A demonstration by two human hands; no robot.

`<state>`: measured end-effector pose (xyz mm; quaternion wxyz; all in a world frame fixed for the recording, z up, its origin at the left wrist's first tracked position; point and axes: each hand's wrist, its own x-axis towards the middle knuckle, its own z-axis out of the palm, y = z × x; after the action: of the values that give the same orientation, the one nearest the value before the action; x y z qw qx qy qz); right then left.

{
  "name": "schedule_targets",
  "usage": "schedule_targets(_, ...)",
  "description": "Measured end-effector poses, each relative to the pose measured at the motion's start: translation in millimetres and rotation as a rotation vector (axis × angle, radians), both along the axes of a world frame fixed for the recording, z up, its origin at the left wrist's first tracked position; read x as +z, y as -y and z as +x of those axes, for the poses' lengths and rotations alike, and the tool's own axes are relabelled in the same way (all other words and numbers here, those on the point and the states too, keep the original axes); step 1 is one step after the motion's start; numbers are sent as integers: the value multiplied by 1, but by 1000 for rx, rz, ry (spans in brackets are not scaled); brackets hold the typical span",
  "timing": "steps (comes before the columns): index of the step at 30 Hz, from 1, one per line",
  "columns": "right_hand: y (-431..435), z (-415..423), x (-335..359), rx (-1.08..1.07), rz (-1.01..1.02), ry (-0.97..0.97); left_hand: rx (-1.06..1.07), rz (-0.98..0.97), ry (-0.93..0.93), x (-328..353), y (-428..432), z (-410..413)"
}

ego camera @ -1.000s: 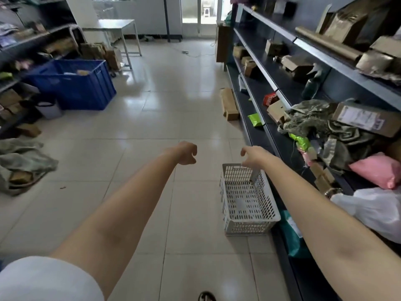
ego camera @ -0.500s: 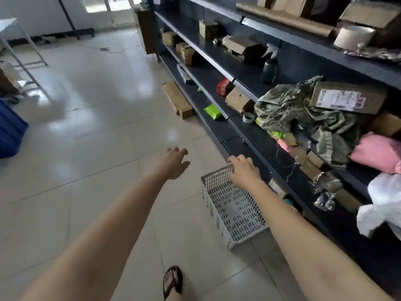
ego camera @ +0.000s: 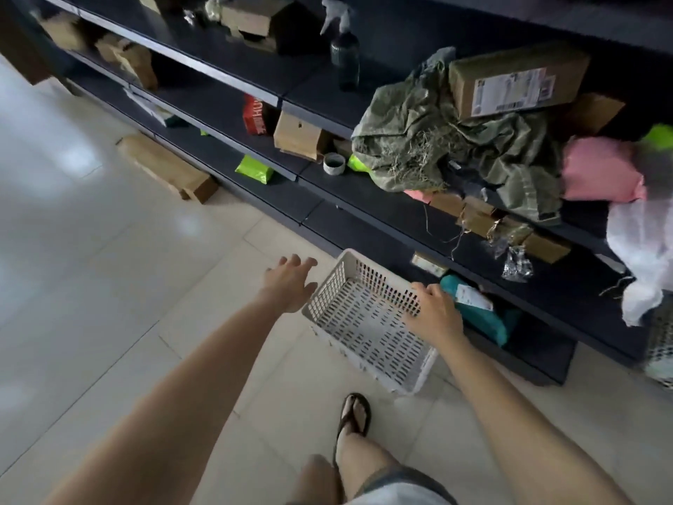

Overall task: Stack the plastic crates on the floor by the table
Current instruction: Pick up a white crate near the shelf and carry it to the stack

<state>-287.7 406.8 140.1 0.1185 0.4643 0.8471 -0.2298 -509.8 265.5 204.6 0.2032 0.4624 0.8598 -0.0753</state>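
Observation:
A white perforated plastic crate [ego camera: 368, 333] sits on the tiled floor against the foot of the dark shelving, turned at an angle. My right hand [ego camera: 435, 313] lies on its right long wall with the fingers curled over the rim. My left hand [ego camera: 289, 284] hovers just outside the crate's left wall near the far corner, fingers spread and holding nothing. Whether its thumb touches the rim I cannot tell. No second crate is clearly in view.
Dark shelving [ego camera: 364, 209] runs along the right, loaded with boxes, green cloth and bags. A teal bag [ego camera: 484, 315] lies under the lowest shelf beside the crate. A long cardboard box [ego camera: 167, 169] lies on the floor further along. My sandalled foot [ego camera: 355, 417] stands behind the crate.
The view swung right and down toward the shelf. My left hand opened from a fist and came beside the crate. My right hand shifted from the far rim to the right wall.

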Motion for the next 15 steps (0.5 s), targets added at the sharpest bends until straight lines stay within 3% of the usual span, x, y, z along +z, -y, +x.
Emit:
schedule_targets(9,-24,-15,-93,-350,-152,77,-230,-164,56,-91,-54,-69)
schedule_targets(15,-29,-15,-183,-568,-175,175,-372,-243,99,-204,-102,-110)
